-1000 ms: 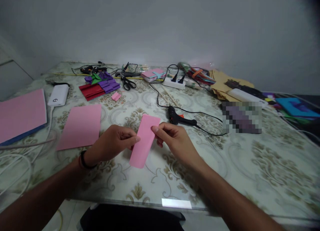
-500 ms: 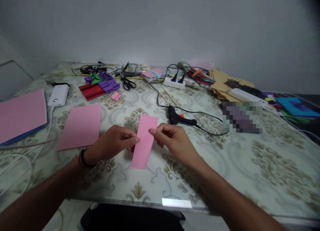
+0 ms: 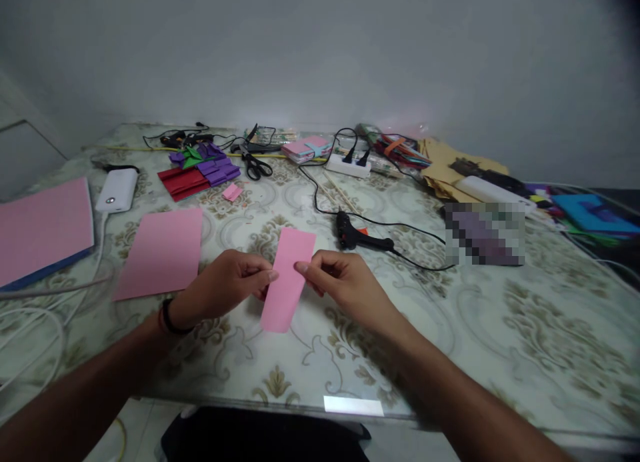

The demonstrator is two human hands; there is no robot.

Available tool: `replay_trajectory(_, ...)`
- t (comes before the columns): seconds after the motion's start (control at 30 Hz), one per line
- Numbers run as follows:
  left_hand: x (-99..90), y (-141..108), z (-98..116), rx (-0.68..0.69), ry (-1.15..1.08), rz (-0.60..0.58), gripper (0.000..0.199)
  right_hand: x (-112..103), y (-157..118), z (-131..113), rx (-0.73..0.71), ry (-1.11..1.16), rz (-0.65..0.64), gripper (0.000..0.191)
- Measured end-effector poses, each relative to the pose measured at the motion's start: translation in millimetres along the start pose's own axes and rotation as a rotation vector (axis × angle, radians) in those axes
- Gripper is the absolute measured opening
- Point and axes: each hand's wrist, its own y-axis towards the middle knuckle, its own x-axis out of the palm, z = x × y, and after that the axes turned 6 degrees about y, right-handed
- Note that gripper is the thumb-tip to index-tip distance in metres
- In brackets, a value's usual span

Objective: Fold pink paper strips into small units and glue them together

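A pink paper strip (image 3: 287, 285) is held above the table between both hands, its long side running away from me. My left hand (image 3: 237, 279) pinches its left edge, thumb on top and the other fingers behind. On the right edge, my right hand (image 3: 340, 275) grips it the same way, thumb lying on the paper. A larger pink sheet (image 3: 163, 252) lies to the left of my left hand. Just beyond my right hand rests a black glue gun (image 3: 360, 235).
Farther back are black-handled scissors (image 3: 257, 167), red and purple folded paper (image 3: 215, 172), and a white power strip (image 3: 350, 164). A white power bank (image 3: 118, 190) and a pink stack (image 3: 45, 229) lie left. Brown paper (image 3: 450, 159) and a pixelated object (image 3: 485, 235) are right.
The strip's near end has shifted slightly away from me and to the left. My right thumb has moved a little left and down on the paper.
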Motion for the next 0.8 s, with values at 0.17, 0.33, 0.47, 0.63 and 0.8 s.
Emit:
replay_trajectory(0.17, -0.2, -0.1, -2.7, -0.014, 0.034, -0.014, 0.029, -0.2, 0.3, 0.3, -0.007, 0.003, 0.042, 0.05)
replay_trajectory(0.33, -1.0, -0.4, -4.6, -0.015, 0.078, -0.025, 0.029, -1.2, 0.4, -0.3, -0.004, 0.01, 0.045, 0.048)
replay_trajectory(0.47, -1.4, 0.1, -4.6, -0.024, 0.006, -0.011, 0.026, -0.9, 0.4, 0.7, 0.011, -0.009, -0.025, 0.05)
replay_trajectory(0.63, -1.1, 0.7, -2.7, -0.034, 0.026, -0.027, 0.027, -0.1, 0.9, 1.4, 0.004, -0.021, -0.009, 0.051)
replay_trajectory(0.8, -1.4, 0.5, -3.6, -0.048, 0.022, -0.05, 0.028, -0.7, 1.7, 0.8, 0.001, -0.02, 0.01, 0.047)
